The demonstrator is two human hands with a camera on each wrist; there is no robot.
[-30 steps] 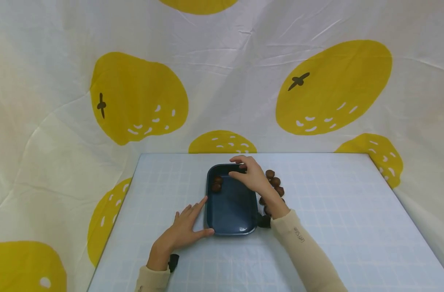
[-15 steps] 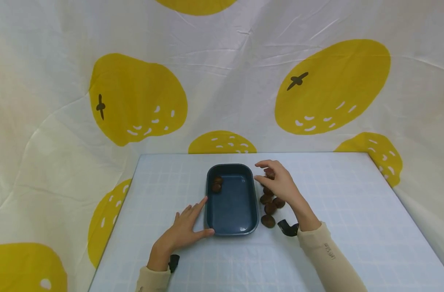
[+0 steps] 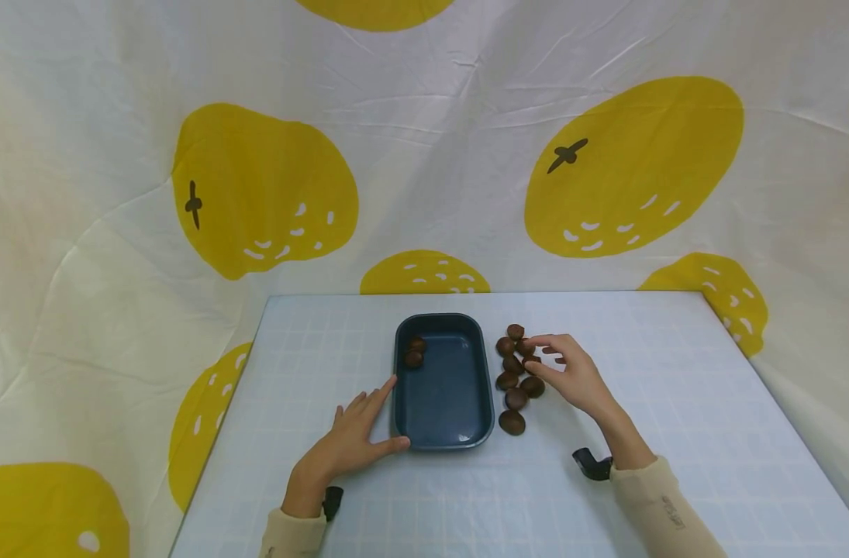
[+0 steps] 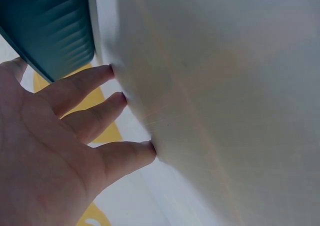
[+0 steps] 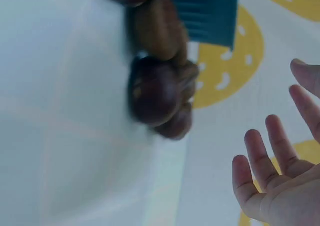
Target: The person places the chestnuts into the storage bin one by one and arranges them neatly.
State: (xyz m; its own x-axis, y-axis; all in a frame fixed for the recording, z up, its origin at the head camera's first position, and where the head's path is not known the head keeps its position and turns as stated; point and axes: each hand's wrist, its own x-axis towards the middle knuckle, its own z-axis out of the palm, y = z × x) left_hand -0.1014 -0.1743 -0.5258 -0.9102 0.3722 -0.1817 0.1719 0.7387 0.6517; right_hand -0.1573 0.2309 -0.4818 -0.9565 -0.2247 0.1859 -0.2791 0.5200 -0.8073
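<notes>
While the sleeves [image 3: 675, 511] sit closest to the camera, with a black bit [image 3: 591, 465] poking out by each wrist, the left hand [image 3: 350, 438] is just past them, fingers spread and not gripping anything, index and thumb tips up against the near-left side of the tray [image 3: 452, 407]. Right hand [image 3: 574, 380] is a bit farther out, thumb and fingers apart and loosely bent; no nut in its grasp as far as the right wrist view shows. The loose chestnuts [image 3: 512, 422] lie on the table [image 3: 626, 341] in a bunched strip along the tray's right side, and the upper ones are right at the thumb and index tips. Can't tell if they're actually touching. Two more nuts [image 3: 414, 358] sit together inside the tray, by its left wall toward the far end. Behind everything hangs a white cloth [image 3: 438, 178] with big yellow fruit on it.
</notes>
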